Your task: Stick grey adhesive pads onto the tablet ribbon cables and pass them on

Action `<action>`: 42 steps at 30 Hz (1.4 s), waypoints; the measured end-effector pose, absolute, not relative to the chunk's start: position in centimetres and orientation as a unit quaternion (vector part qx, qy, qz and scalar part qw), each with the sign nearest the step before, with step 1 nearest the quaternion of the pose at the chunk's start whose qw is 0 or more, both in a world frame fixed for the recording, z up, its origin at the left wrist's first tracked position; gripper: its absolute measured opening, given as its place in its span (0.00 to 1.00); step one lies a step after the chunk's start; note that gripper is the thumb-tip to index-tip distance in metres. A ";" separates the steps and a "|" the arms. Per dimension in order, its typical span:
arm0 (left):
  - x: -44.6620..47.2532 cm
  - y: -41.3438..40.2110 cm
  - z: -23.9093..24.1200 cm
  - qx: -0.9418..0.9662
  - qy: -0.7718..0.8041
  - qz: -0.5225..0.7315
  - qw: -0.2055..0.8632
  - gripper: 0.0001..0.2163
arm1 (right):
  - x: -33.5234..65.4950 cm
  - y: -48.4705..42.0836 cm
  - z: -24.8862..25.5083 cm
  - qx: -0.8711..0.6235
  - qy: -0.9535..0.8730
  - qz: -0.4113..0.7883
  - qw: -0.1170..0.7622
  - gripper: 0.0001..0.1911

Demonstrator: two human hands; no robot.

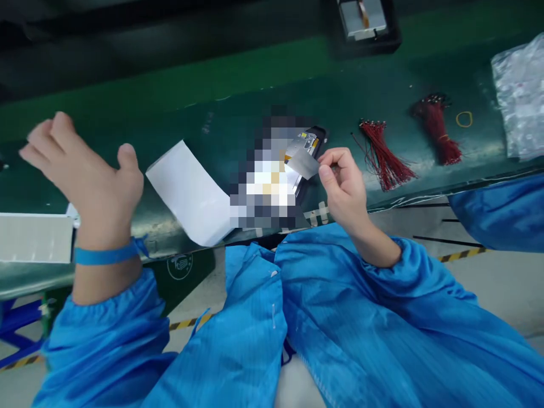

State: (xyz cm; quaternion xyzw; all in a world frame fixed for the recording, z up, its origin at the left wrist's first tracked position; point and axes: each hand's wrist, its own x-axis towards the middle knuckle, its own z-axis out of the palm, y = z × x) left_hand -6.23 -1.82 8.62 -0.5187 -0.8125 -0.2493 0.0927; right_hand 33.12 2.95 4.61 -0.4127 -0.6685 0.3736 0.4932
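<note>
My left hand (96,181), with a blue wrist band (104,253), is raised over the left part of the bench, fingers apart and nothing in it. My right hand (346,190) pinches the edge of a small, thin silver-grey sheet (304,164) between thumb and fingers. That sheet lies over or just above an open electronic device (313,139) with a dark casing and a board showing. Much of the device's left side is hidden by pixel blocks. A curled white paper sheet (191,195) lies between my left hand and the device.
Right of my right hand lie two bundles of dark red wires (385,156), (440,133) and a yellow rubber band (464,119). A clear plastic bag (521,99) is at far right. A black tray (391,42) stands at the back, a pale box (36,238) at left.
</note>
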 end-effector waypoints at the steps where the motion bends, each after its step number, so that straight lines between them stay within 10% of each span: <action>1: -3.8 -2.5 8.6 -0.586 -0.751 -0.272 0.135 0.29 | 33.4 2.9 4.2 -0.416 -0.668 0.376 0.489 0.15; 7: 8.3 -5.7 5.5 -0.791 -0.559 -0.215 -0.127 0.23 | 33.6 2.6 4.8 -0.403 -0.692 0.372 0.470 0.14; 16: 2.4 -3.6 5.4 -0.715 -0.630 -0.302 -0.025 0.17 | 33.7 2.1 6.2 -0.376 -0.715 0.382 0.448 0.11; 24: 13.6 -5.1 7.3 -0.617 -0.570 -0.461 -0.287 0.11 | 32.1 1.2 6.2 -0.354 -0.736 0.356 0.453 0.10; 42: 14.3 -9.4 4.1 -0.635 -0.618 -0.436 -0.156 0.28 | 34.6 9.9 -2.1 -0.436 -0.608 0.510 0.424 0.17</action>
